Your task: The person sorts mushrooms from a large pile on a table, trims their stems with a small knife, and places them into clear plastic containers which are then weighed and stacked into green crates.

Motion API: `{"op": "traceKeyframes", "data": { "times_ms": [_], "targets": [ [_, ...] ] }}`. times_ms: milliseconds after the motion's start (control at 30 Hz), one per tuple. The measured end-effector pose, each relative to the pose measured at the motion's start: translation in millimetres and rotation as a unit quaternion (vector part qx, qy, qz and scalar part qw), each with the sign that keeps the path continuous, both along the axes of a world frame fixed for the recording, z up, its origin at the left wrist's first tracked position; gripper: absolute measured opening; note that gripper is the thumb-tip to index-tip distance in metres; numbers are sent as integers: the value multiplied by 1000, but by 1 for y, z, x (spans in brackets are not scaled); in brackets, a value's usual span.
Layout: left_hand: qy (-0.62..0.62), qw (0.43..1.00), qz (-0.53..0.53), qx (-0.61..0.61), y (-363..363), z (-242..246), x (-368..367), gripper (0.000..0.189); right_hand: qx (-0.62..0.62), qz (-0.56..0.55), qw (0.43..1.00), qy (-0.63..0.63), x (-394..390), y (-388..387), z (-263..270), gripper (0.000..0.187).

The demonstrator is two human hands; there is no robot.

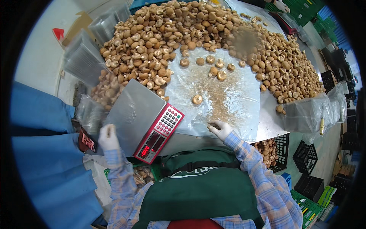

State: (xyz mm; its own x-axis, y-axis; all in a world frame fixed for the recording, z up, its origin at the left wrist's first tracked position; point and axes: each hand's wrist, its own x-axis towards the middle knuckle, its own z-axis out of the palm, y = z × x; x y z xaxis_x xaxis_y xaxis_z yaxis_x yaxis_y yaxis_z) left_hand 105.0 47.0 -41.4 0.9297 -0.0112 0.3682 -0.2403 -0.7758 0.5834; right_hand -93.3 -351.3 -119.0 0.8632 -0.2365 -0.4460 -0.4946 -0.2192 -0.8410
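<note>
My left hand [109, 136], in a white glove, is at the left edge of the metal pan of a digital scale [158, 133]; its fingers are curled and I cannot tell whether it holds anything. My right hand [219, 129], also gloved, hovers over the near part of a pale plastic sheet [243, 106], fingers slightly bent and apart, with nothing in them. A single shiitake mushroom [197, 99] lies stem up on the sheet, and several more lie farther back. A large heap of shiitake mushrooms [186, 23] curves around the sheet's far side.
Stacked clear plastic trays [83, 58] stand at the left beside a blue curtain [43, 111]. Clear plastic bags [308, 110] lie at the table's right edge with a yellow-handled tool [322, 126]. Below are black crates [305, 157]. A co-worker's gloved hand [281, 5] shows at the top right.
</note>
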Motion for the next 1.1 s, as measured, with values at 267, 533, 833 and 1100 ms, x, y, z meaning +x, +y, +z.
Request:
{"op": "traceKeyframes", "data": {
  "times_ms": [267, 533, 833, 1100],
  "targets": [
    [183, 977, -55, 93, -42, 22, -62, 33, 11, -12, 1000, 4, -5, -20, -9, 35],
    [171, 971, -60, -158, -45, 28, -19, 40, 69, 6, 996, -53, -1, -28, -33, 29],
    [-18, 984, 67, -164, 12, 59, -24, 33, 118, -25, 992, -36, -13, -47, -39, 32],
    [-94, 950, 154, -254, -13, 89, -38, 33, -49, 46, 997, -43, 17, -53, -42, 49]
  ]
}}
